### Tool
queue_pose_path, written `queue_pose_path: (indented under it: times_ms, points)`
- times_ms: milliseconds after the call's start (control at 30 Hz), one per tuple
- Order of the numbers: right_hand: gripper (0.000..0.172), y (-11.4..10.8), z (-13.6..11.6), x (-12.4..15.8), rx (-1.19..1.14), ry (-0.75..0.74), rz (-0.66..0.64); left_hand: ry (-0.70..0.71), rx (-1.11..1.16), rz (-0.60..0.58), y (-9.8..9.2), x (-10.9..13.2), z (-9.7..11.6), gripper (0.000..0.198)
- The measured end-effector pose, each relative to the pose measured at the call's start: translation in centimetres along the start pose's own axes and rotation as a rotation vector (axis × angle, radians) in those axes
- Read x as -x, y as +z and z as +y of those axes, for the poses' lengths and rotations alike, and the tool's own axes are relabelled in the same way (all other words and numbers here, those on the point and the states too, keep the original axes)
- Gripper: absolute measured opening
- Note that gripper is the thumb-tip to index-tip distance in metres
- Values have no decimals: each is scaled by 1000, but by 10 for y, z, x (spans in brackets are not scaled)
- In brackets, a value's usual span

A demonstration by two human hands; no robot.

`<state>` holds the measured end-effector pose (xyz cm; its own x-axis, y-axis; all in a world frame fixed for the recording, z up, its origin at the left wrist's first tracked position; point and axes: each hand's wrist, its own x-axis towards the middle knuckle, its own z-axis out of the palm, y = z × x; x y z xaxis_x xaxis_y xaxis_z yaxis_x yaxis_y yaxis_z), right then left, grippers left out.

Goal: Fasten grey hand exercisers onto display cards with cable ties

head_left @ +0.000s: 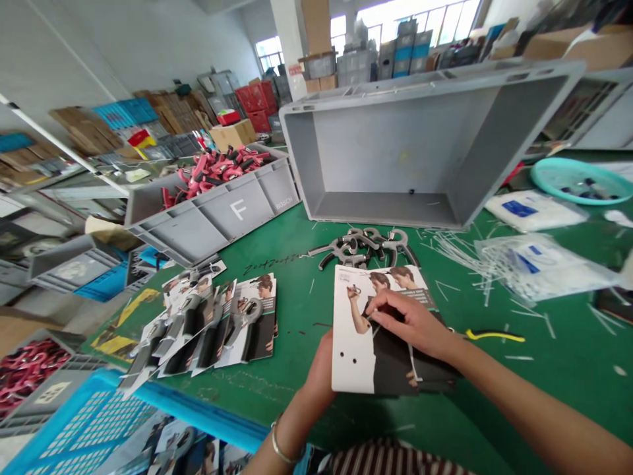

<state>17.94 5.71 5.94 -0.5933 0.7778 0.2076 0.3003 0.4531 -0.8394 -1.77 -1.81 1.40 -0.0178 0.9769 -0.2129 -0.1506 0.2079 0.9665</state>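
From the head view, the person is working over a green surface (297,264). The left hand (320,373) is holding up a printed card (352,356) from below. Its fingers are hidden, so I cannot tell how they sit. The right hand (408,322) is resting on top of the card, with its fingers (376,315) bunched close together and pressing on the picture. The card is lying right in front of the person, near the middle of the surface. To the left, a row of cards (208,326) is lying in an overlapping line, each with a dark hand grip (250,316) on it. Ahead, a heap of loose dark hand grips (363,247) is sitting with no cards. Behind them, a grey crate (237,211) is holding pink handles (215,170), and another grey crate (346,145) is lying tipped beside it.
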Motion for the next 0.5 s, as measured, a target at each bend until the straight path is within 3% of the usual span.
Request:
queue_pose_path:
  times_ms: [133,300,400,500]
  points:
    - [10,3,-2,1,67,-52,20,37,-43,61,-1,-4,-5,17]
    - [11,5,-1,3,79,-119,50,200,-203,131,0,1,12,4]
    - [18,4,-1,3,83,-157,41,144,-163,72,0,-3,15,5]
    - [25,3,-2,5,80,-199,18,37,-39,112,-2,-10,7,16]
